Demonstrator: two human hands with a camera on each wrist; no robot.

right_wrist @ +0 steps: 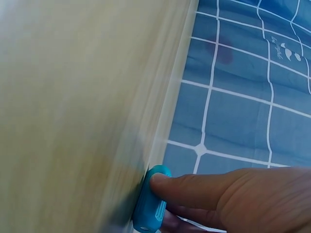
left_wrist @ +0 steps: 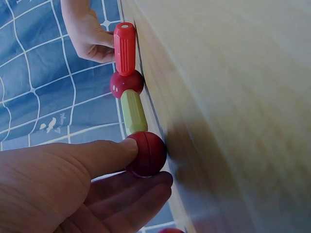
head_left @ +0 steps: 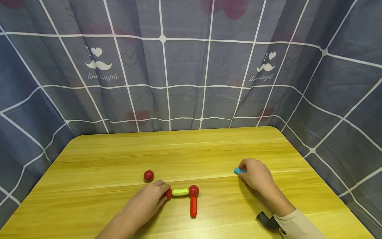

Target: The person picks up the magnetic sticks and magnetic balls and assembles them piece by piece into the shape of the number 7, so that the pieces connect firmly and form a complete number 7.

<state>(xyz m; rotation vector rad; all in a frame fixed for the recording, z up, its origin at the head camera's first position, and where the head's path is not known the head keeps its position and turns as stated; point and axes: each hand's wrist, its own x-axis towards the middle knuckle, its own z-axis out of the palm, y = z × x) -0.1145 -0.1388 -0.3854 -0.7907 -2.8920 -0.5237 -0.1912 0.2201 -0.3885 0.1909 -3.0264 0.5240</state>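
On the table, a yellow-green rod [head_left: 180,192] joins two red balls; a red rod [head_left: 193,207] extends from the right-hand ball [head_left: 193,190] toward the near edge. My left hand [head_left: 150,199] pinches the left-hand ball [left_wrist: 148,154] between thumb and fingers, as the left wrist view shows closely. Farther right, my right hand [head_left: 256,173] grips a short blue rod [right_wrist: 150,201], its thumb lying along one side. Much of the blue rod is covered by the hand in the head view. A loose red ball [head_left: 148,175] lies just beyond my left hand.
The wood-grain table [head_left: 104,159] has rounded far corners. A grey-blue curtain [head_left: 185,66] with white grid lines hangs behind it and along both sides. A black strap-like piece [head_left: 267,221] sits at my right wrist, beside a beige sleeve [head_left: 298,225].
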